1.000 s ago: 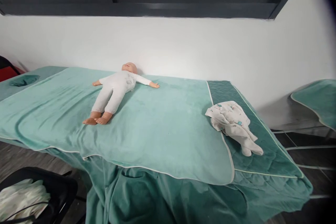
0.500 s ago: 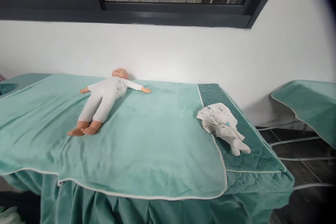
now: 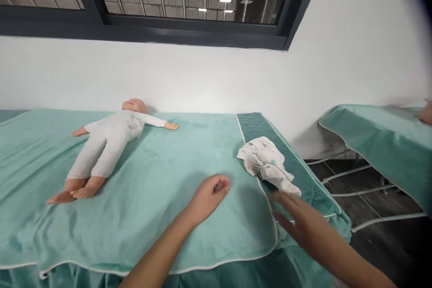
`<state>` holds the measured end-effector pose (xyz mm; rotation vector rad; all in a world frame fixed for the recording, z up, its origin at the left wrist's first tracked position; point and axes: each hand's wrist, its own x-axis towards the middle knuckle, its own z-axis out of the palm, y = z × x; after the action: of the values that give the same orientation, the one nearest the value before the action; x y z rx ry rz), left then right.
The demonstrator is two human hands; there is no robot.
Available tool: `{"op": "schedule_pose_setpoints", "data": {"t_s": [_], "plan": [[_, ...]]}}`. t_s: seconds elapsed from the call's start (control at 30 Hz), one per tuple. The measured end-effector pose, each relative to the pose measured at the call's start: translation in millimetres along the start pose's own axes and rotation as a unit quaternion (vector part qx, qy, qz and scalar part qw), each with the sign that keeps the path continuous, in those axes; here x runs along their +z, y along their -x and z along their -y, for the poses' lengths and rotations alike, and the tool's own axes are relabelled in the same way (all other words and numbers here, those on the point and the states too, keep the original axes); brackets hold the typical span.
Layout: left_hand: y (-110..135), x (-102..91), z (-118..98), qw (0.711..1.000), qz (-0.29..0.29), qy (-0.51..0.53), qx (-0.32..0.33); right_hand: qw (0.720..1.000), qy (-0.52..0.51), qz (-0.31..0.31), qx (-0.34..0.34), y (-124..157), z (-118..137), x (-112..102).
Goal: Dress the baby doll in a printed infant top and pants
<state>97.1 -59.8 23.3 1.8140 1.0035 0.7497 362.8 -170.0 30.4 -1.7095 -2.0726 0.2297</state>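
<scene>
A crumpled white cloth (image 3: 265,157) with small green prints lies across the border of the green blanket, one narrow end toward me. My right hand (image 3: 300,218) is close in front of that end, slightly blurred, fingers stretched and thumb apart; whether it touches the cloth I cannot tell. Left of it, my left hand (image 3: 209,195) hovers over the blanket, fingers loosely curled with a gap to the thumb, nothing in it. Farther left a baby doll (image 3: 108,139) in a white suit lies on its back, arms spread, feet bare.
The green blanket (image 3: 162,216) with a pale edge covers most of the bed, over a darker quilted cover (image 3: 303,180). Behind are a white wall and a dark-framed window (image 3: 189,36). At right stands another green-covered surface (image 3: 371,139) above metal bars on a dark floor.
Both my hands have come into view from below, reaching toward the cloth. The view has shifted, so the doll and cloth appear farther left. The doll and cloth lie as before.
</scene>
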Motion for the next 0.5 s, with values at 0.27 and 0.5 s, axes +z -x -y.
{"op": "schedule_pose_setpoints", "data": {"t_s": [0.27, 0.5], "plan": [[-99.1, 40.1, 23.5, 0.988, -0.097, -0.120, 0.015, 0.980, 0.160, -0.090, 0.072, -120.8, -40.7, 20.8], [-81.7, 29.0, 19.0, 0.980, -0.150, 0.083, 0.100, 0.989, -0.143, -0.036, -0.011, -143.3, 21.8, -36.8]]}}
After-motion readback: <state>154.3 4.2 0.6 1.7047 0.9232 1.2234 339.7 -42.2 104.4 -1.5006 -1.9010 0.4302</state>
